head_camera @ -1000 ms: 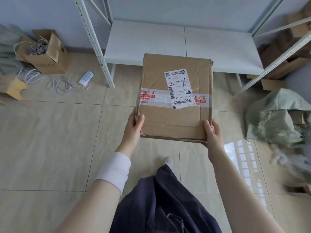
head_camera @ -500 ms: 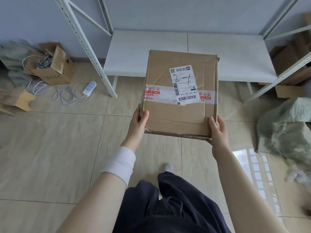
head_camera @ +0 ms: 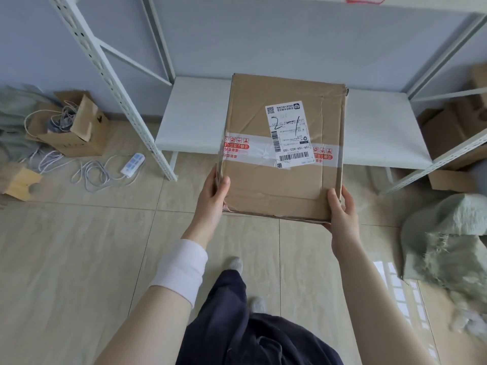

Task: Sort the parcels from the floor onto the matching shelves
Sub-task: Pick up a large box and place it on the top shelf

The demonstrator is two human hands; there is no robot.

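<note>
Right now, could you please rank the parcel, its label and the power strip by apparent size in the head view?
1. Cardboard parcel
2. Shipping label
3. White power strip, though it lies farther away on the floor, so its rank is unsure.

Creased matt cardboard parcel [head_camera: 284, 159], glossy tape [head_camera: 253, 150]

The cardboard parcel [head_camera: 284, 185] carries a white shipping label [head_camera: 288, 133] on its top face, right of centre. Handwritten across the label in black marker is "2—1". Nearer on the label a printed code reads "159-159-A03-160". A barcode sits just below the code and another runs along the label's left edge. A QR code sits in its far left corner. The label's fine print is too small to read. The clear tape [head_camera: 247, 151] across the parcel bears red Chinese characters and handling symbols, too small to make out.
</note>
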